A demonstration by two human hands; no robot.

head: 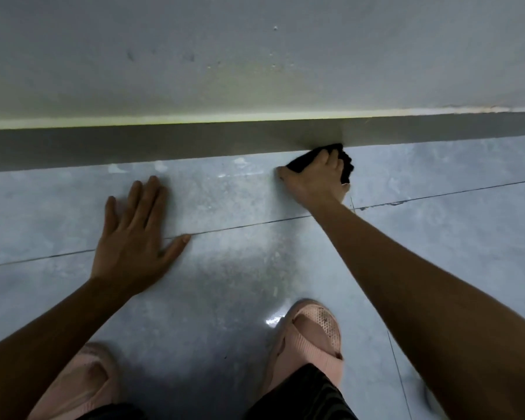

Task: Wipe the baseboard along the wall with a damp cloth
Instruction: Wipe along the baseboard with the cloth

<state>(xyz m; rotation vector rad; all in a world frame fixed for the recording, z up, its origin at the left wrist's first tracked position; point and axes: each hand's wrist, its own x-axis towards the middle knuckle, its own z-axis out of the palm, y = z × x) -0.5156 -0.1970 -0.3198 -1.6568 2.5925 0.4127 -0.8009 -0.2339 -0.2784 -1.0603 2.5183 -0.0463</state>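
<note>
Grey floor tiles (437, 237) run up to a pale wall (255, 56), and a dark baseboard (164, 144) sits along the bottom of that wall. At the foot of the baseboard, a black cloth (344, 165) is pressed where the board meets the floor. The right hand (315, 180) is curled around the cloth, holding it bunched up. The left hand (137, 234) lies flat on the tiles, fingers spread wide, holding nothing, well apart from the cloth. Near the bottom, two pink shoes (309, 338) stand on the floor, one by each arm.
</note>
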